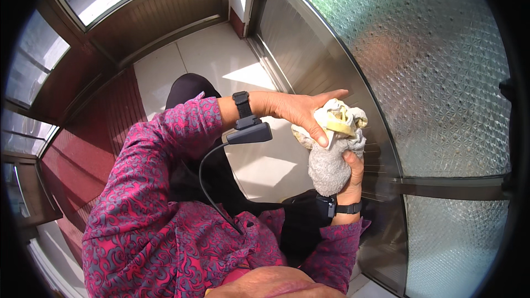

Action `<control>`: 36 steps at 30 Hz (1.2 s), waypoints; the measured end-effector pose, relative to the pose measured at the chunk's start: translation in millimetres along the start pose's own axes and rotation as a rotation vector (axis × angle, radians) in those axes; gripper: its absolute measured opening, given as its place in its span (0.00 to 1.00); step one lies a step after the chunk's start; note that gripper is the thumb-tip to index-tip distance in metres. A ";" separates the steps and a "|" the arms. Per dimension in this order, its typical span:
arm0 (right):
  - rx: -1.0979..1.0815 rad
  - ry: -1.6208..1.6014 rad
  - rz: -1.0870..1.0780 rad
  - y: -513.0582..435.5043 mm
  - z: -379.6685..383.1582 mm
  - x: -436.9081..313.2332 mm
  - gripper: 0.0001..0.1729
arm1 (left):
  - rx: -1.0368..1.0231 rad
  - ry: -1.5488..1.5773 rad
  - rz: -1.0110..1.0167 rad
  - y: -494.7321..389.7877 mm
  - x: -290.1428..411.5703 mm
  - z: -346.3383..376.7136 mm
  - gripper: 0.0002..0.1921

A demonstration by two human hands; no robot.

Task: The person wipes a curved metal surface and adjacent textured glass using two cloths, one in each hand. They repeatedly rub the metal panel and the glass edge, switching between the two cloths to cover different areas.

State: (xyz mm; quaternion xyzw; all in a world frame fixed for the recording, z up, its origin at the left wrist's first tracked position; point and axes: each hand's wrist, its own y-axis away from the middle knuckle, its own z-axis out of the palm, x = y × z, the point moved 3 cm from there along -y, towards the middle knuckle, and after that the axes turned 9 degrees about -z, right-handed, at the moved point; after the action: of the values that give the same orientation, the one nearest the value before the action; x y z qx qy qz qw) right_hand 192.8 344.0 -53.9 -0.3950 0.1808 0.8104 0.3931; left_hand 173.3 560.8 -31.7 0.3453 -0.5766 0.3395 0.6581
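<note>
A bunched cloth (330, 169) is held up between both hands in front of the lower door panel. Its lower part is grey terry; the crumpled top is whitish with yellow bands, and I cannot tell whether this is one cloth or two. My left hand (292, 107) grips the upper left side of the bundle, thumb pressed on its front and a finger stretched out past the top. From the lower right, my right hand (352, 171) clasps the grey part, its thumb against the cloth and its other fingers mostly hidden.
The metal door panel (306, 45) and patterned glass pane (434, 70) stand close on the right. Pale floor tiles (203, 56) and a red mat (83, 161) lie below. Black wrist straps carry small devices, one device (250, 133) trailing a cable (201, 178). Framed panels (161, 16) border the far left.
</note>
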 end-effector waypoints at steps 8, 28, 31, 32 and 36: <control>0.083 0.137 0.031 -29.3 63.0 21.9 0.41 | 0.013 0.226 0.027 29.1 1.7 -48.9 0.40; 0.351 0.226 0.055 -179.6 -27.8 136.6 0.25 | 0.624 -0.895 0.001 116.2 -18.6 -121.1 0.27; 0.189 0.385 -0.079 -205.7 -13.7 131.0 0.24 | 0.620 -0.900 -0.018 113.9 -20.8 -124.1 0.27; 0.286 0.412 -0.060 -220.7 -18.4 128.5 0.24 | 0.619 -0.908 -0.015 113.9 -20.3 -125.3 0.27; 0.644 -0.066 0.057 -291.0 -56.5 126.9 0.24 | 0.607 -0.886 0.003 117.8 -14.6 -125.3 0.28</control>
State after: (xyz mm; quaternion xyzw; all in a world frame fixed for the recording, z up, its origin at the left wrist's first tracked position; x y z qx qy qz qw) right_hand 399.9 554.6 -183.3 -0.2185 0.4261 0.7345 0.4808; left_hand 138.0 728.7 -51.0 0.6293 -0.6757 0.3134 0.2218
